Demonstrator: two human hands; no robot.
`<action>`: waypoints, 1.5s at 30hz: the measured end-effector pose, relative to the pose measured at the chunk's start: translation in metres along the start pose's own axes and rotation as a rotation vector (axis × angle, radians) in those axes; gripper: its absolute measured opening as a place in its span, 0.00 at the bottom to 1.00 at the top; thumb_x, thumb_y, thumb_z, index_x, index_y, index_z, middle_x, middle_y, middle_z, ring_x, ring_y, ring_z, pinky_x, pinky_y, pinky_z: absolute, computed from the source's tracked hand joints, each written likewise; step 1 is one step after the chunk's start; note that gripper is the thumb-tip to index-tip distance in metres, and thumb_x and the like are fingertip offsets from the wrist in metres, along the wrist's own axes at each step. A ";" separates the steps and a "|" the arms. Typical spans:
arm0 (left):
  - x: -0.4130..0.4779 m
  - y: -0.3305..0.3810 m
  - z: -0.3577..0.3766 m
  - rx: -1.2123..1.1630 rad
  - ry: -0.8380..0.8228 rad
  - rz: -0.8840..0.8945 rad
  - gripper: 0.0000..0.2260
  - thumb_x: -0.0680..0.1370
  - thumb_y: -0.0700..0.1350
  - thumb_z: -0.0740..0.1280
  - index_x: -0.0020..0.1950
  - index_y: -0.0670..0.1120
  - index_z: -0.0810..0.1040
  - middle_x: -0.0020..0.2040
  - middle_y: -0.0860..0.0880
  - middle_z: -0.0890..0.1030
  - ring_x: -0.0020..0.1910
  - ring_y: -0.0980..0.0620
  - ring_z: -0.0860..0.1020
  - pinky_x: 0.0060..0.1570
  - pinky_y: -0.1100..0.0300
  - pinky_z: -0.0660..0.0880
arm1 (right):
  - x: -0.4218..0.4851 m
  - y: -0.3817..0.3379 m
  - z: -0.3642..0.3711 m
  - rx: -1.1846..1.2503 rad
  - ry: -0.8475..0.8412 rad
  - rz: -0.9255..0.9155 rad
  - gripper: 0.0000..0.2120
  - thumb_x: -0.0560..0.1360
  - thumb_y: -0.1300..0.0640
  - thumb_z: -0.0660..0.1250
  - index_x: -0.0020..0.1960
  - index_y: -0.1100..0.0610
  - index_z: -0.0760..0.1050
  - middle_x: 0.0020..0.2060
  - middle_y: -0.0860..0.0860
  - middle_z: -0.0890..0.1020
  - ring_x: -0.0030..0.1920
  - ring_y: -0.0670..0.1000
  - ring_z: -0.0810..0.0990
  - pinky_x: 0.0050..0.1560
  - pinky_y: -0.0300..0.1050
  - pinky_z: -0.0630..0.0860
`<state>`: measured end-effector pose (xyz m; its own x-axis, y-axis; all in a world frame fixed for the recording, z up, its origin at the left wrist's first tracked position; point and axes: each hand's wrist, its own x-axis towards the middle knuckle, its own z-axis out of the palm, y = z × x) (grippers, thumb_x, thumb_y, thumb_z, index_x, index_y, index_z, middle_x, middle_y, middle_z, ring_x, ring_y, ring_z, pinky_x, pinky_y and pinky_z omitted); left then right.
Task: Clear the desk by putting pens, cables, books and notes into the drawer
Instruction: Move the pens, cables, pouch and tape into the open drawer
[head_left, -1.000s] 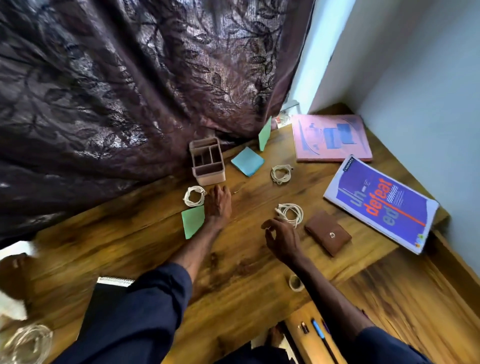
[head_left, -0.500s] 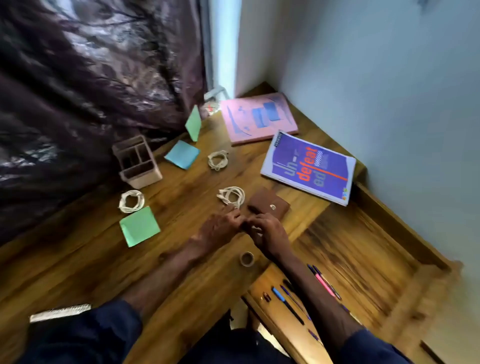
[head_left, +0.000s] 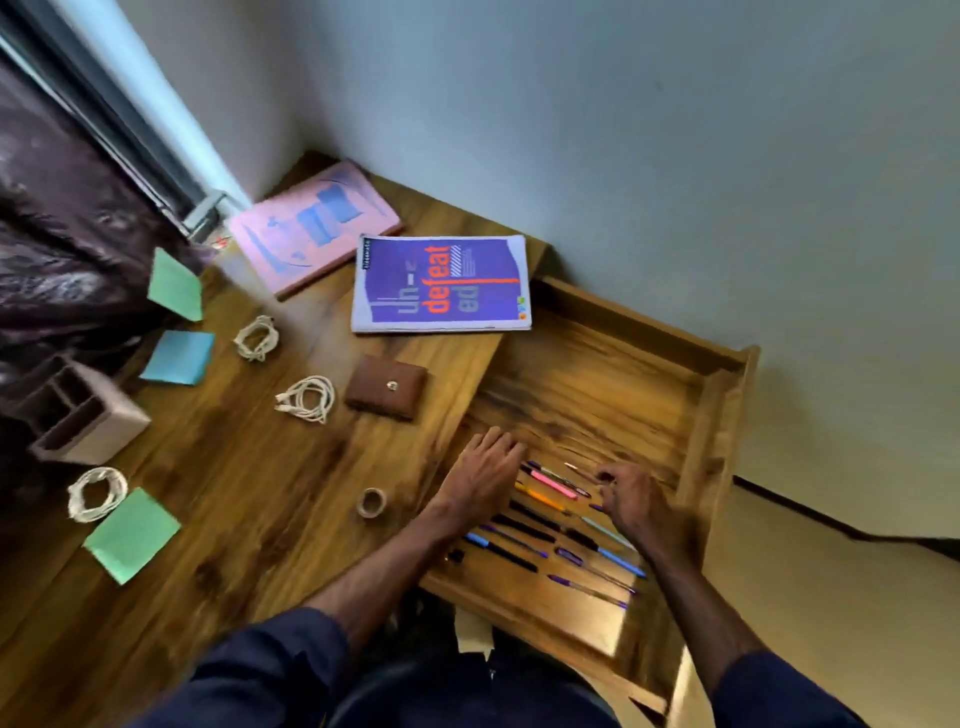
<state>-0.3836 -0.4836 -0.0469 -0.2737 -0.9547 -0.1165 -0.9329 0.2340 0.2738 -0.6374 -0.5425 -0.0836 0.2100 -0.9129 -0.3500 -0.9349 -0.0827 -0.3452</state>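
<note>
The wooden desk (head_left: 249, 493) fills the left of the view, and its drawer (head_left: 719, 410) stands pulled open on the right. A dark curtain (head_left: 62, 249) hangs along the desk's far left edge. A purple book (head_left: 441, 283) lies flat at the desk's right edge beside the drawer, with a pink book (head_left: 311, 228) behind it in the corner.

A compartmented organizer (head_left: 85, 415) lies on its side near the curtain. The left hand (head_left: 485, 470) rests over the drawer's left edge with its fingers straight and spread, gripping nothing. The right hand (head_left: 631, 501) hovers over the drawer with its fingers curled, too blurred to tell whether it holds anything.

A near green note (head_left: 132, 535) lies flat, a far green note (head_left: 175, 286) leans on the curtain, and a blue note (head_left: 179, 357) lies between them. A brown wallet (head_left: 387, 387) sits on the desk below the purple book. Just left of it lies a first cable (head_left: 306, 399), a second cable (head_left: 256, 338) lies farther back, and a third cable (head_left: 97, 492) touches the near green note. The pens (head_left: 545, 525) lie in rows in the drawer's near end, between the two hands. A tape roll (head_left: 371, 502) stands on the desk near the left wrist.
</note>
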 end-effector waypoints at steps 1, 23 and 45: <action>0.001 0.007 0.003 0.007 -0.027 0.001 0.13 0.79 0.44 0.65 0.63 0.49 0.73 0.59 0.49 0.77 0.58 0.50 0.73 0.57 0.55 0.73 | 0.002 0.016 0.002 -0.010 -0.001 0.053 0.08 0.72 0.59 0.71 0.50 0.50 0.84 0.46 0.47 0.86 0.48 0.51 0.84 0.45 0.43 0.79; -0.025 0.033 0.032 -0.046 -0.098 -0.199 0.11 0.82 0.42 0.59 0.62 0.47 0.75 0.57 0.49 0.78 0.53 0.54 0.72 0.50 0.61 0.72 | 0.015 0.074 0.029 -0.008 -0.073 0.205 0.12 0.75 0.64 0.71 0.57 0.55 0.81 0.53 0.51 0.84 0.51 0.49 0.82 0.46 0.38 0.77; -0.168 -0.069 -0.015 -0.240 0.321 -0.747 0.09 0.74 0.45 0.61 0.49 0.48 0.79 0.49 0.48 0.81 0.52 0.46 0.77 0.54 0.49 0.76 | -0.024 -0.228 0.039 0.325 0.093 -0.609 0.07 0.71 0.65 0.69 0.48 0.58 0.83 0.44 0.55 0.84 0.44 0.54 0.82 0.44 0.43 0.77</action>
<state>-0.2696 -0.3423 -0.0316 0.5084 -0.8573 -0.0808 -0.7571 -0.4897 0.4324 -0.4181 -0.4863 -0.0303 0.6309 -0.7736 0.0592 -0.5227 -0.4801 -0.7044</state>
